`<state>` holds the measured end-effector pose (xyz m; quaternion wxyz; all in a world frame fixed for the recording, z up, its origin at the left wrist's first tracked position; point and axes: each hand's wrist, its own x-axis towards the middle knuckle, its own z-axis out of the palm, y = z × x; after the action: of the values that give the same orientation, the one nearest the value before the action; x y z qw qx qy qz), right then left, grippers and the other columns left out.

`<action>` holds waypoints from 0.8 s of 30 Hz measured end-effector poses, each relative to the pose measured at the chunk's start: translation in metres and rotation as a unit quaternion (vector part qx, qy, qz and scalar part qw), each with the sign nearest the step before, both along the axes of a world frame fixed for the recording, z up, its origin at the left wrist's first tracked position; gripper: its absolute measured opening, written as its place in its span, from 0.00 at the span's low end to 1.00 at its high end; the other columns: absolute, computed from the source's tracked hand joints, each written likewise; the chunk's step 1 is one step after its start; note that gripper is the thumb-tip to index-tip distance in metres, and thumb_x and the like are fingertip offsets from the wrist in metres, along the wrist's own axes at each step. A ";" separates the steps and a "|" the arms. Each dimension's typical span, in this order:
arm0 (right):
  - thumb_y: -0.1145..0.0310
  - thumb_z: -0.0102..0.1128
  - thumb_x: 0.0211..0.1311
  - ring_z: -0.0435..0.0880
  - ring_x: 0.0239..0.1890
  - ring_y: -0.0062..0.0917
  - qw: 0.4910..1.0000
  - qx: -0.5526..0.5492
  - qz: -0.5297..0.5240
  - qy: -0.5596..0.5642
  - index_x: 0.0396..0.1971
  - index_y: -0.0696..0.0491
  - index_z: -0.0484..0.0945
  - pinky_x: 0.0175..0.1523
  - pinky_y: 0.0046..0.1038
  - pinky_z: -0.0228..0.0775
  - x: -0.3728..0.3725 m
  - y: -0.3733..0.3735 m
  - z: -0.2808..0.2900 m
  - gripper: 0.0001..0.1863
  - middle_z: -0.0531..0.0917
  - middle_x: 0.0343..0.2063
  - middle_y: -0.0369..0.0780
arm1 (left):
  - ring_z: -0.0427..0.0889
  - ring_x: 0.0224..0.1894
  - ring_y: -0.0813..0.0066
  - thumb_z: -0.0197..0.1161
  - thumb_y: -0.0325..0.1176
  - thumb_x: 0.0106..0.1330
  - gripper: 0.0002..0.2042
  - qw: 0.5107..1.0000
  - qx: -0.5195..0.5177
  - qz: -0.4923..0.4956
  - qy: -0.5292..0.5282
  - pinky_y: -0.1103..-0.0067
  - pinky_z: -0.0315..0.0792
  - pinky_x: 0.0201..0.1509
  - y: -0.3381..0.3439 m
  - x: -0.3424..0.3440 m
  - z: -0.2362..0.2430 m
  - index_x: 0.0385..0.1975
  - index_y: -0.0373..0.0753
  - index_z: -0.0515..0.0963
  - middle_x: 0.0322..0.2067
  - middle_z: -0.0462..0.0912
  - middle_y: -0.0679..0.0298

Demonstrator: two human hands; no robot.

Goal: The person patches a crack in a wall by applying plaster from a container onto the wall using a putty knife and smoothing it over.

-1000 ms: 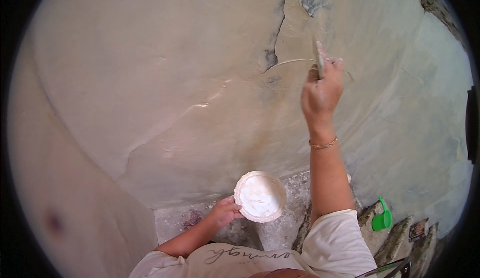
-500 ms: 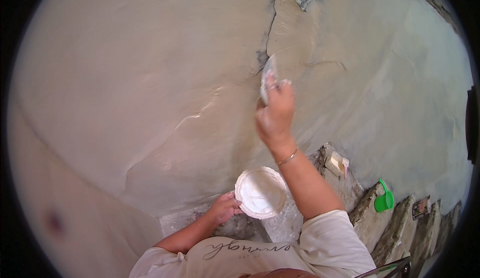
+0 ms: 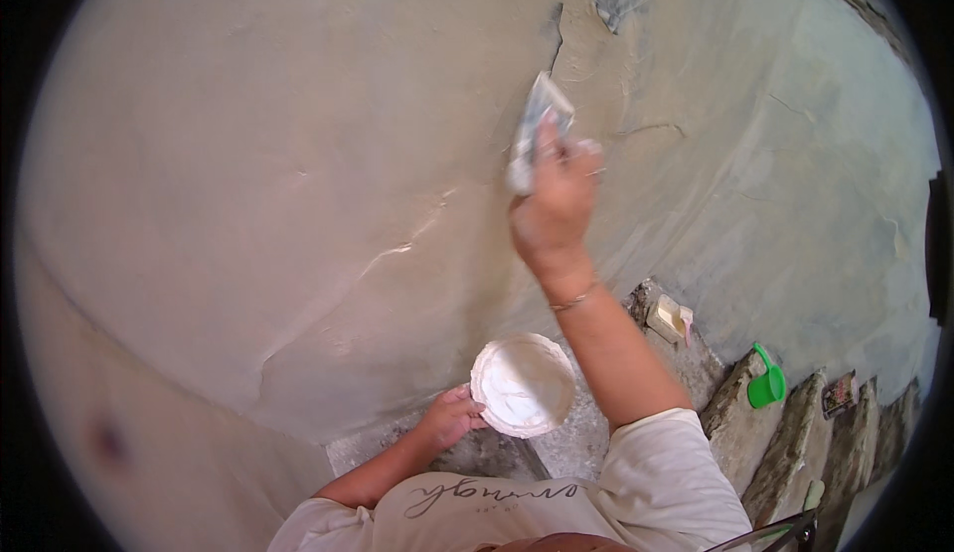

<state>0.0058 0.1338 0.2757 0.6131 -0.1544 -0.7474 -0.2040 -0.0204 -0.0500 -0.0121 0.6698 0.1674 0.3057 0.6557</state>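
My right hand [image 3: 559,204] is closed round a putty knife [image 3: 542,120], its flat blade smeared with white and pressed to the cracked wall [image 3: 378,135]. Just above the blade runs a dark crack [image 3: 557,40] in the plaster. Lower down, my left hand [image 3: 455,416] grips the rim of a round white bowl [image 3: 522,385] holding white paste, partly in shadow. The bowl is in front of my chest, below my right forearm. Slight blur softens the right fingers.
Rough concrete stairs [image 3: 740,423] run along the wall's foot on the right. On them sit a small cream container [image 3: 664,317] with a pink-handled tool, a green dipper [image 3: 766,385] and a dark printed box [image 3: 840,395]. A chipped grey patch [image 3: 614,0] marks the upper wall.
The putty knife has moved a little up along the crack and turned, showing more of its face. White paste now covers the crack's lower dark spot or the blade hides it.
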 end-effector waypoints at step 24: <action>0.83 0.55 0.42 0.71 0.39 0.42 0.995 0.020 0.041 -0.083 0.54 0.60 0.70 0.43 0.37 0.66 0.021 -0.001 -0.015 0.31 0.74 0.37 0.47 | 0.75 0.53 0.63 0.53 0.22 0.58 0.23 1.000 -0.016 -0.022 -0.009 0.65 0.70 0.57 -0.017 0.009 0.006 0.56 0.30 0.62 0.52 0.72 0.55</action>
<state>0.0265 0.1329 0.2607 0.5594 -0.0943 -0.7974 -0.2056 -0.0111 -0.0666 -0.0063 0.6896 0.1578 0.3062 0.6370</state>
